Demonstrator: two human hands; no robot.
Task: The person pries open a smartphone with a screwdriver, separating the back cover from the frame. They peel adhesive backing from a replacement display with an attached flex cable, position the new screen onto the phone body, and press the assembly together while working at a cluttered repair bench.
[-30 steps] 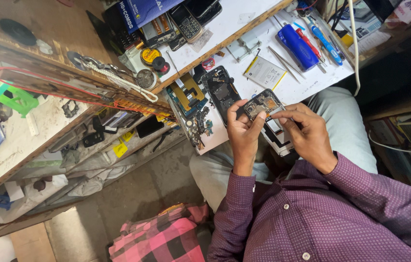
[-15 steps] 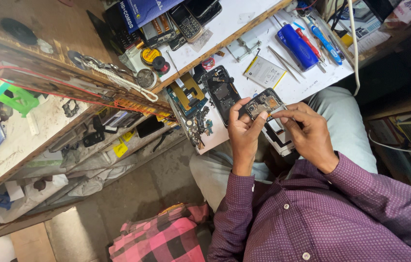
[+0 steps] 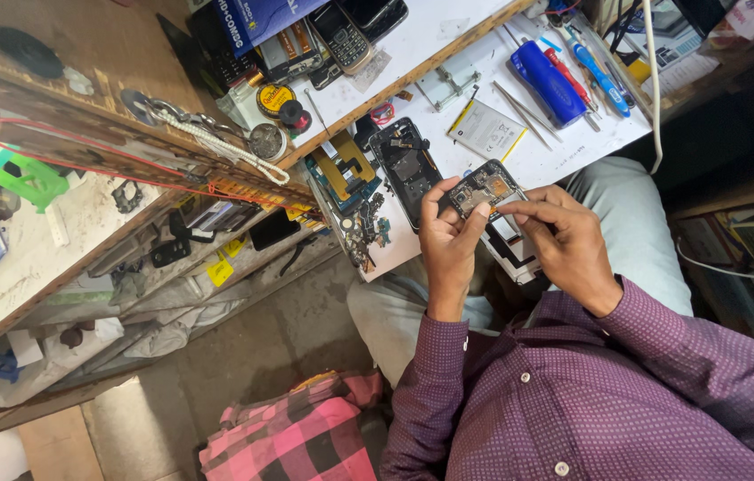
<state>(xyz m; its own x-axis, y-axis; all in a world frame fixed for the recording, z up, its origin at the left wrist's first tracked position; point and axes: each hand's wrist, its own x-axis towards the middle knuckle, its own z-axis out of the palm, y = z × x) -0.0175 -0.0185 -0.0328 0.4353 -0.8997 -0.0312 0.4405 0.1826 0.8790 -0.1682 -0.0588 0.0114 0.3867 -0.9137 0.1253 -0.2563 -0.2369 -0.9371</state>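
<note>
My left hand grips an opened black phone with its circuit board exposed, held just above the white worktop's near edge. Its thumb rests on the phone's left end and a fingertip on the lower edge. My right hand is pinched at the phone's lower right side, fingertips touching it; I cannot tell whether it holds a small part. A second stripped phone frame lies on the worktop just left of the held one. A white battery lies beyond it.
On the white worktop lie a blue tool, screwdrivers, tweezers, loose circuit boards and keypad phones. A cluttered wooden shelf stands to the left. A pink checked cloth lies below.
The right hand's fingers shifted slightly along the phone's lower edge. The left hand keeps its hold on the phone in about the same spot.
</note>
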